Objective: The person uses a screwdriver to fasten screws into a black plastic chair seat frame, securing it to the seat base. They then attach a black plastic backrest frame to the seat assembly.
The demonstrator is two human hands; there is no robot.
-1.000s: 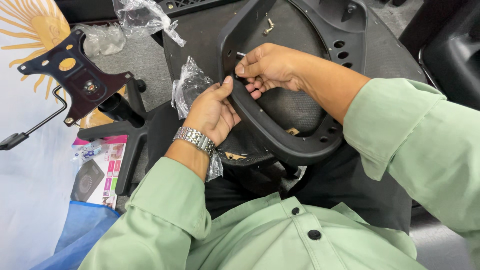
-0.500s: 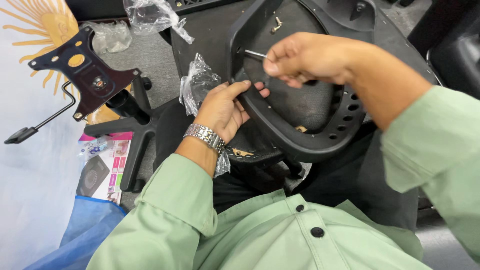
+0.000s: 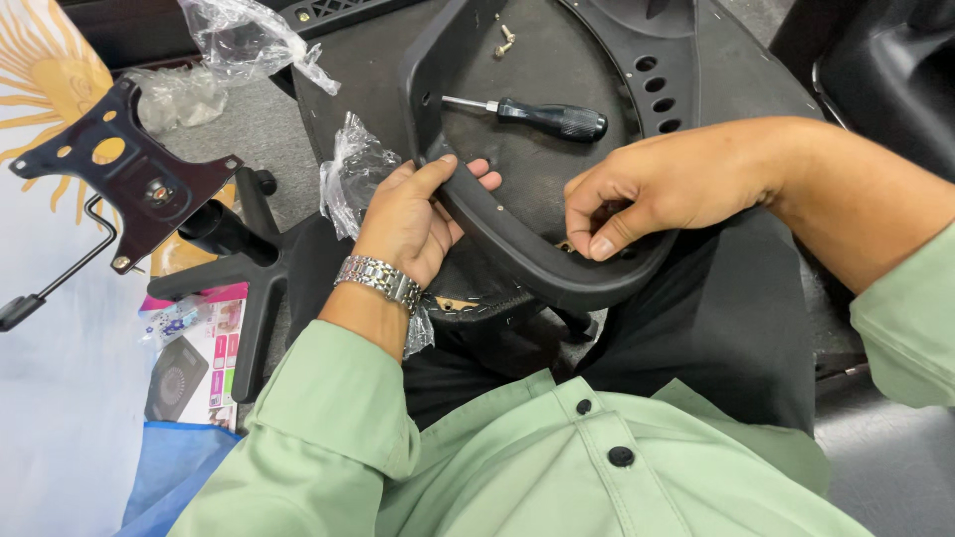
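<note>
A black chair seat (image 3: 736,259) lies upside down across the person's lap, its underside up. On it rests a curved black armrest frame (image 3: 557,273), whose near rim bows toward the person's green shirt. To the left, on the floor, lies a black star base (image 3: 254,288) with a gas cylinder, and beyond it a black metal plate (image 3: 119,169) with a lever, lying on a sun-patterned cloth. The left hand (image 3: 408,224), with a metal watch (image 3: 378,280) at the wrist, grasps the frame's left rim, thumb over the top edge and fingers curled beneath. The right hand (image 3: 662,194) is loosely clenched at the frame's near right rim, thumb and forefinger pinched together; whether they hold anything cannot be told. A black-handled screwdriver (image 3: 532,116) lies free inside the frame, well apart from both hands. A crumpled plastic bag (image 3: 353,179) sits just beside the left hand. Two small screws (image 3: 505,40) lie near the frame's far edge.
</note>
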